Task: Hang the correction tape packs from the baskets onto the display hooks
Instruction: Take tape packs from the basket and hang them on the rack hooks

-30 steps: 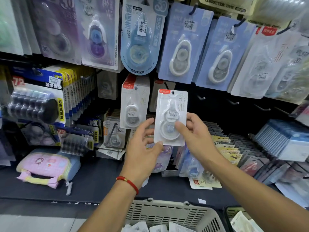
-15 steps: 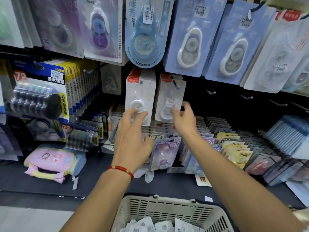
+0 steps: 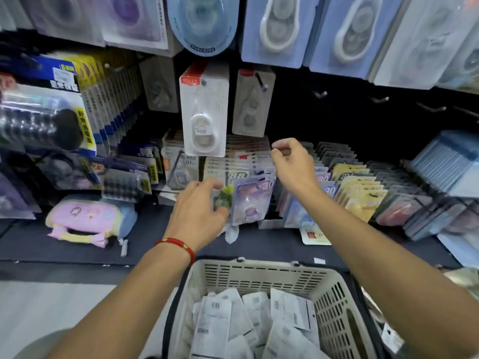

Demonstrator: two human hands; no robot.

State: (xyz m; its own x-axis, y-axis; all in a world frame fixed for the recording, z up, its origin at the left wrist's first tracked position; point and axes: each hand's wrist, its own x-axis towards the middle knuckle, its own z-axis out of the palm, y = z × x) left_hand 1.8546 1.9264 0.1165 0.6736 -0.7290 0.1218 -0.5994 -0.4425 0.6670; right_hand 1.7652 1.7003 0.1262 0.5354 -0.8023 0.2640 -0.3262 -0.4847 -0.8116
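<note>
A white correction tape pack [image 3: 250, 104] with a red top hangs on a display hook [image 3: 260, 81], set back beside a fuller row of the same packs [image 3: 204, 112]. My right hand [image 3: 293, 164] hovers below it, fingers loosely curled, holding nothing. My left hand [image 3: 199, 208] with a red wrist cord is lower, in front of the shelf goods, empty as far as I can see. A beige basket [image 3: 259, 274] below holds several white packs [image 3: 248, 322] lying face down.
Bare hooks [image 3: 320, 94] [image 3: 379, 99] stick out to the right of the hung pack. Larger blue and purple carded tapes [image 3: 274, 29] hang above. Rows of packets [image 3: 357, 187] stand on the dark shelf; a pink pouch [image 3: 85, 218] lies at left.
My right hand has let go of the pack, which now hangs on the hook, and has drawn back and down. My left hand has dropped away from the left row. The view tilted toward the basket.
</note>
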